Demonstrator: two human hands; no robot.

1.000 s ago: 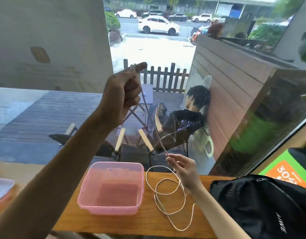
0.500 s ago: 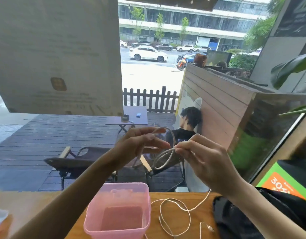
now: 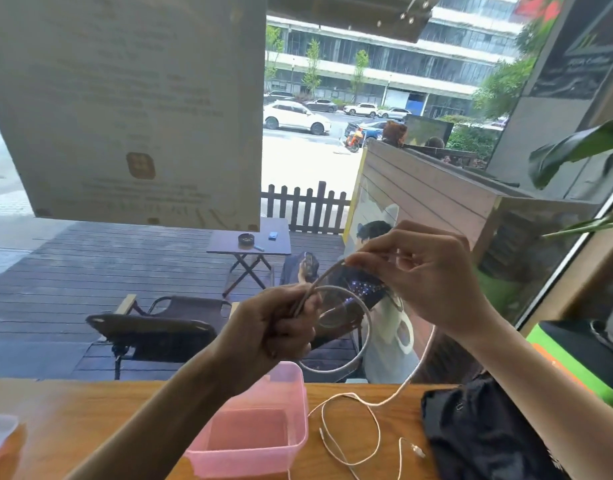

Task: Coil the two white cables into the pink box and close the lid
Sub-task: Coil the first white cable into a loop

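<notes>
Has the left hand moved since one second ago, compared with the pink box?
Yes. The left hand came down from high above the pink box and now sits closer above it.

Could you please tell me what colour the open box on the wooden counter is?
Translucent pink box, seen in the head view.

Café or shop window seat facing street. Wooden desk [image 3: 90, 410] runs along large window [image 3: 298, 168]; printed notice [image 3: 132, 109] stuck on glass. Beyond window: deck with folding table [image 3: 249, 242], chairs, picket fence [image 3: 305, 209], parked cars [image 3: 294, 116], office building.
</notes>
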